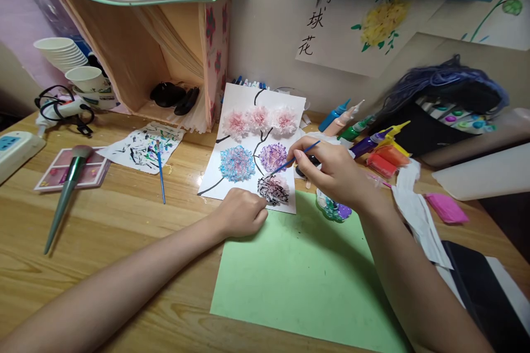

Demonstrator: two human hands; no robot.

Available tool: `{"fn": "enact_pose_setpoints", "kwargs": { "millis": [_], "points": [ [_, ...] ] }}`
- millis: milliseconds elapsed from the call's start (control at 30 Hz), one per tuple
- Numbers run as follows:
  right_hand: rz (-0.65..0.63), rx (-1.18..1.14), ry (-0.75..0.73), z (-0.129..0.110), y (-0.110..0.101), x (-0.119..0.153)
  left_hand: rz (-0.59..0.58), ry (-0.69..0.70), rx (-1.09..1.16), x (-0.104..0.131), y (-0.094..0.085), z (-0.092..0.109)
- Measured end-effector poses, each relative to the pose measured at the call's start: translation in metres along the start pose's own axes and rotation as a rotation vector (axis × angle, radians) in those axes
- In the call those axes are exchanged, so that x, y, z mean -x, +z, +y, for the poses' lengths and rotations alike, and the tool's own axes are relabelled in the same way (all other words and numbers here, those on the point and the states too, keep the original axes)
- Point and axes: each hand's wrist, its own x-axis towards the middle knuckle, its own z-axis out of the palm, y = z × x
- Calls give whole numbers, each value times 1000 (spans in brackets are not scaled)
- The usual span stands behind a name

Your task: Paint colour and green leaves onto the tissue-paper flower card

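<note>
My right hand (327, 165) pinches a thin blue paintbrush (296, 159). The brush's tip is down at the black-streaked flower (273, 190) near the lower right of a white sheet (244, 95). My left hand (241, 213) is curled into a fist and rests at the sheet's lower edge, with nothing visible in it. Other raised, crinkled flowers on the sheet are pink, blue (237, 164) and purple (273, 156), with black painted stems between them. Below my right hand lies a small palette (333, 208) smeared with green, white and purple paint.
Green paper (298, 281) lies in front. Paint bottles (334, 116) and red paint pots (381, 164) stand right, near tissue (418, 215) and a pink packet (447, 208). Leftward are a paint-stained tissue (141, 149), another brush (160, 174), a makeup brush (68, 198) and paper cups (85, 78).
</note>
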Motion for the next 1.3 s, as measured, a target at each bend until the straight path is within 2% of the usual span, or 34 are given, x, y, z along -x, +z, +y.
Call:
{"fn": "enact_pose_setpoints", "kwargs": {
  "millis": [433,633,900,1300],
  "points": [
    [1,26,-23,3,2,-1,-20,-3,4,-1,1,-1],
    [56,26,-36,3,-2,1,-20,-2,10,-1,0,0],
    [10,25,-62,2,-2,1,-21,1,9,-1,0,-1],
    [37,18,-54,3,-7,1,-17,-16,9,-1,-1,0]
  ]
}}
